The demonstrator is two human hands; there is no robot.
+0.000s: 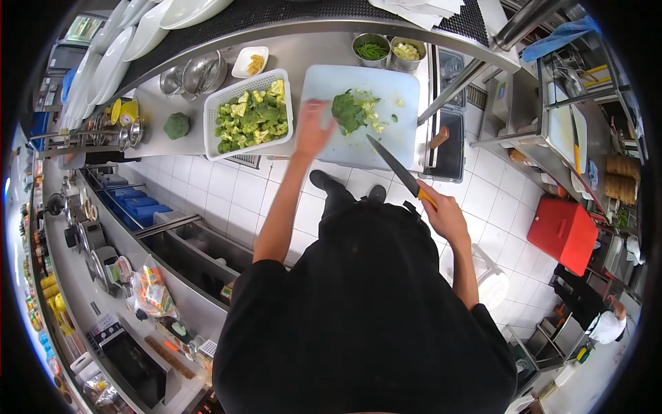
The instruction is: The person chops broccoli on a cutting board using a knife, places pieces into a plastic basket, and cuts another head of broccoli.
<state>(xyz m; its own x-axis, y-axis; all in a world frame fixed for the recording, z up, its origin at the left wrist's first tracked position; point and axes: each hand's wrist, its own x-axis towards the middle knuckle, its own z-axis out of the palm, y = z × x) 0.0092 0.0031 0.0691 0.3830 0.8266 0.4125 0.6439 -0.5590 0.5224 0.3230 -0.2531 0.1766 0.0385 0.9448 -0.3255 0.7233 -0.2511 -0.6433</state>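
My right hand is closed around the yellow handle of a large knife, its dark blade pointing up and left over the front edge of the white cutting board. Cut broccoli lies mid-board with small pieces scattered to its right. Just left of the broccoli, over the board's left edge, is my left hand, its fingers smeared by motion. A white perforated basket full of broccoli florets stands to the left of that hand.
Two metal containers, one with chopped greens, stand behind the board. A small white dish, metal bowls and a broccoli head are farther left. A metal post slants past the board's right side. Another person is at far right.
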